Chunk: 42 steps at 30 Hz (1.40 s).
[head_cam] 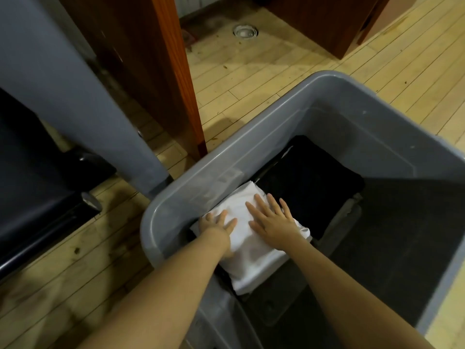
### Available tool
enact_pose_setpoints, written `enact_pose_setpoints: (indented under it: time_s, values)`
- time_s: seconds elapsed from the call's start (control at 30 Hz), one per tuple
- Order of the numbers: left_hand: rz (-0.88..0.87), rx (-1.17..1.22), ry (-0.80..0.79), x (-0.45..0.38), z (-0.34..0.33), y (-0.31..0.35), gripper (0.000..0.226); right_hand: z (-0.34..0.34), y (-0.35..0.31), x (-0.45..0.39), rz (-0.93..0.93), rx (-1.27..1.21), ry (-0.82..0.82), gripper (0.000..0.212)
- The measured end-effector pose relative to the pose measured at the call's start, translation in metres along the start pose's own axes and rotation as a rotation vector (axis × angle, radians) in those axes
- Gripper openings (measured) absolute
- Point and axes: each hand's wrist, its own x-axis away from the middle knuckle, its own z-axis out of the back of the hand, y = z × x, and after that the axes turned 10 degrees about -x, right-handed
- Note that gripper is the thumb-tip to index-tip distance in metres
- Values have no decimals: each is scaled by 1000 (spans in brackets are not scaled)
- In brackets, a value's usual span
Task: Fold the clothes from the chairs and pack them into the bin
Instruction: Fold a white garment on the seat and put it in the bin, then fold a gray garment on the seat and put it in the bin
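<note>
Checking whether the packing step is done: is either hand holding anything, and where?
Nothing is gripped. The left hand and right hand lie flat, pressing the top of the folded white cloth garment inside the grey plastic bin.

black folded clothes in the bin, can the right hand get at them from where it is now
Probably yes. The right hand lies flat on the white folded garment, and the black folded clothes sit just beyond its fingertips in the grey bin, uncovered from above, with nothing between them.
</note>
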Motion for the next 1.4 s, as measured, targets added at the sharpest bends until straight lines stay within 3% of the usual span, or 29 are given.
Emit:
enact_pose_setpoints:
  time_s: [0.1,0.27,0.37,0.5,0.63,0.83,1.0,1.4]
  values:
    - [-33,66,133,17,10,-5,72,10,-3,13,-13,-5,30,92]
    - [-50,118,475,81,39,-11,48,56,-16,49,-74,-35,207,69]
    - [-44,119,644,125,51,-22,49,93,-36,73,-62,-99,302,49]
    - [-1,181,892,188,53,-45,47,138,-77,106,21,-69,461,46]
    - [100,248,1033,262,39,-74,45,181,-132,137,137,-52,549,46]
    - [343,300,1227,375,-36,-126,49,220,-248,177,419,26,673,56]
    - [609,324,1234,446,-135,-170,47,227,-373,192,683,61,735,43]
    - [1158,585,1021,543,-386,-254,40,160,-672,188,1169,-45,513,33]
